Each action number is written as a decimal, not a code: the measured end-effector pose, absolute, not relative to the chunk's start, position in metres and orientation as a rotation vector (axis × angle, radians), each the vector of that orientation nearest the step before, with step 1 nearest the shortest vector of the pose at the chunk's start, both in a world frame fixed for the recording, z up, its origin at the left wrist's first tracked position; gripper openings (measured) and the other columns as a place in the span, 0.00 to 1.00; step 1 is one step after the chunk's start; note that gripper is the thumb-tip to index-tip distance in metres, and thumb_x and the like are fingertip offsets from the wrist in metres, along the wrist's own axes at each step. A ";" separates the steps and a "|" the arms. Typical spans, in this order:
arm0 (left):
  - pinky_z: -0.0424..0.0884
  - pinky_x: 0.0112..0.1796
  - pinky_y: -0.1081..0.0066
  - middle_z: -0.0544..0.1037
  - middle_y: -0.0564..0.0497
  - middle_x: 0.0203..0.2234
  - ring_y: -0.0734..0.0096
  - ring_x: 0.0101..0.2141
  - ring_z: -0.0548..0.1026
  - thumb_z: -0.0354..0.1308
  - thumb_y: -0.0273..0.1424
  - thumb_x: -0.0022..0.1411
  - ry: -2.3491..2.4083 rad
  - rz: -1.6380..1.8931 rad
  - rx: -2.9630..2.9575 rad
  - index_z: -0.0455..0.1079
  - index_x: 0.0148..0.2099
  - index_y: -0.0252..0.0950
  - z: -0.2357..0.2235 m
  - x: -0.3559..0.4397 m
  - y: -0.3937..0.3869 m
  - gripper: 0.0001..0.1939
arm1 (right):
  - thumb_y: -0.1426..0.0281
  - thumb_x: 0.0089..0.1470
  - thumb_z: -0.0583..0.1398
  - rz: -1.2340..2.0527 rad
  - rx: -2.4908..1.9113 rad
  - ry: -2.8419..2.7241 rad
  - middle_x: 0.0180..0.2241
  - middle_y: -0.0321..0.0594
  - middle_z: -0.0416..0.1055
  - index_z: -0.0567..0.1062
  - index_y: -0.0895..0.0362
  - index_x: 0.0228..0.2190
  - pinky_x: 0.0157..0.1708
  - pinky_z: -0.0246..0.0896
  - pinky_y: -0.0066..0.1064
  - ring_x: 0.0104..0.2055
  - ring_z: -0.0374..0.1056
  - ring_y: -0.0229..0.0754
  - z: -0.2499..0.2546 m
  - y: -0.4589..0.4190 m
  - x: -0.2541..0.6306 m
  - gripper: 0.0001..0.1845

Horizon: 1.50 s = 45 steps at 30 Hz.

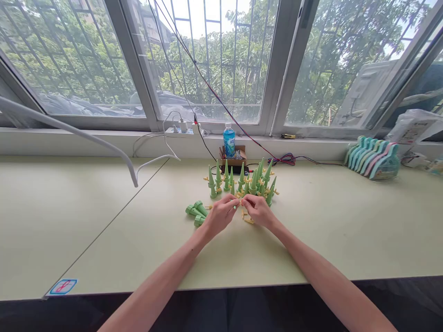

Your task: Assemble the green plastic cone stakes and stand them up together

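Bright daylight is let in through the windows (207,69), by which the whole scene is lit from ahead. Patches of sky (197,18) are burnt out to white, and the foliage (194,83) is veiled by a pale haze. The tabletop (328,221) is evenly lit — only faint, soft shadows are seen near the forearms (321,265) — while the space below its front edge is sunk into near-black. Toward the borders, window frames (282,69) are splayed by wide-angle distortion; fine detail among the green spikes (254,183) is softened.
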State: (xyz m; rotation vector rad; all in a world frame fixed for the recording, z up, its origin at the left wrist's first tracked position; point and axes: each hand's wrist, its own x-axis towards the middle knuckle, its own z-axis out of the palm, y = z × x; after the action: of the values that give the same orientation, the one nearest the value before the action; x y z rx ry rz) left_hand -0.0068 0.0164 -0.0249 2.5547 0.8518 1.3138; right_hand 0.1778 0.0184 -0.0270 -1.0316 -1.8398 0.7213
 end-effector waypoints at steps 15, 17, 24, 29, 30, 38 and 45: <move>0.73 0.23 0.77 0.72 0.50 0.36 0.78 0.26 0.73 0.55 0.32 0.64 0.980 1.323 2.230 0.71 0.40 0.37 -0.023 -0.003 0.019 0.06 | 0.61 0.60 0.53 0.671 -1.044 -1.834 0.18 0.31 0.57 0.67 0.58 0.23 0.22 0.45 0.27 0.21 0.50 0.33 -0.024 0.018 0.174 0.18; 0.75 0.21 0.77 0.72 0.50 0.37 0.77 0.26 0.74 0.57 0.34 0.62 0.980 1.317 2.111 0.71 0.40 0.37 -0.022 -0.003 0.019 0.07 | 0.60 0.60 0.53 0.663 -1.041 -1.831 0.18 0.31 0.56 0.67 0.58 0.23 0.22 0.45 0.27 0.21 0.50 0.33 -0.025 0.018 0.174 0.19; 0.81 0.25 0.70 0.72 0.47 0.38 0.73 0.29 0.76 0.62 0.37 0.58 0.929 1.322 1.858 0.70 0.40 0.34 -0.016 -0.001 0.018 0.12 | 0.57 0.60 0.54 0.661 -1.031 -1.826 0.18 0.31 0.57 0.68 0.58 0.23 0.22 0.45 0.27 0.21 0.50 0.33 -0.023 0.016 0.174 0.20; 0.82 0.27 0.68 0.73 0.48 0.36 0.72 0.29 0.77 0.62 0.35 0.58 0.893 1.303 1.815 0.70 0.40 0.33 -0.017 -0.001 0.019 0.12 | 0.55 0.60 0.53 0.647 -1.046 -1.835 0.17 0.32 0.56 0.69 0.58 0.23 0.22 0.45 0.28 0.21 0.49 0.34 -0.022 0.016 0.174 0.22; 0.82 0.27 0.68 0.73 0.48 0.36 0.71 0.30 0.77 0.62 0.35 0.58 0.890 1.301 1.815 0.70 0.40 0.33 -0.017 -0.001 0.019 0.11 | 0.55 0.60 0.53 0.645 -1.048 -1.834 0.17 0.32 0.56 0.69 0.58 0.23 0.22 0.45 0.28 0.20 0.49 0.34 -0.022 0.017 0.174 0.23; 0.80 0.28 0.71 0.71 0.48 0.37 0.72 0.31 0.77 0.58 0.33 0.62 0.881 1.284 1.979 0.72 0.41 0.35 -0.018 -0.004 0.020 0.07 | 0.56 0.60 0.53 0.619 -1.032 -1.852 0.17 0.32 0.58 0.67 0.57 0.22 0.22 0.45 0.28 0.20 0.50 0.34 -0.024 0.019 0.176 0.22; 0.75 0.24 0.77 0.70 0.50 0.33 0.80 0.24 0.72 0.54 0.33 0.66 0.869 1.265 2.270 0.74 0.40 0.37 -0.022 -0.008 0.021 0.09 | 0.57 0.60 0.52 0.619 -1.040 -1.856 0.17 0.31 0.56 0.67 0.57 0.23 0.22 0.45 0.28 0.20 0.49 0.34 -0.025 0.021 0.176 0.21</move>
State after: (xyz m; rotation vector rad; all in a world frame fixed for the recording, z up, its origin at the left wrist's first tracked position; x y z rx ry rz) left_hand -0.0082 0.0215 -0.0216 2.2699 0.8692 1.2647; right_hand 0.1761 0.0206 -0.0251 -1.0399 -1.8556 0.6194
